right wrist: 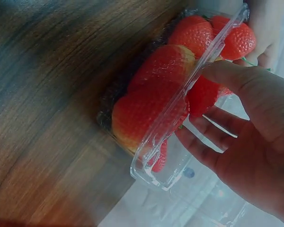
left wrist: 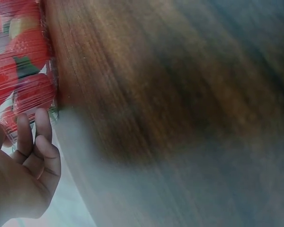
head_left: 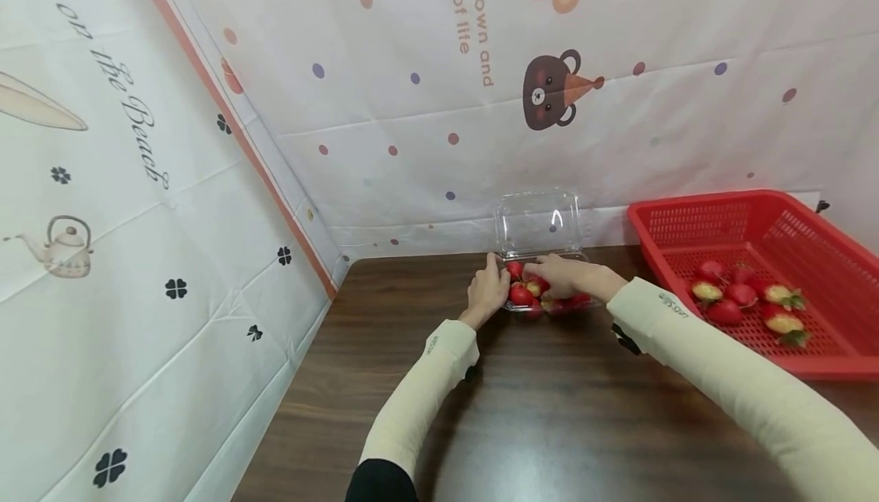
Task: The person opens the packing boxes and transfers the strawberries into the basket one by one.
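A clear plastic container [head_left: 511,307] full of red strawberries [head_left: 520,294] sits near the table's back edge, its lid [head_left: 539,221] raised behind it. My left hand [head_left: 487,288] holds the container's left side; in the left wrist view, the bent fingers of that hand [left wrist: 31,165] meet the box's end. My right hand [head_left: 559,275] reaches in from the right over the fruit. Seen from the right wrist, my right hand [right wrist: 255,127] has thumb and fingers around a red strawberry [right wrist: 202,97] by the rim, other strawberries [right wrist: 151,99] lying beside it. Some fingertips are hidden.
A red perforated basket [head_left: 841,296] stands on the right with several strawberries [head_left: 742,294] in it. Brown wood tabletop [head_left: 549,410] extends in front of the container. Printed white cloth [head_left: 384,105] hangs behind and along the left.
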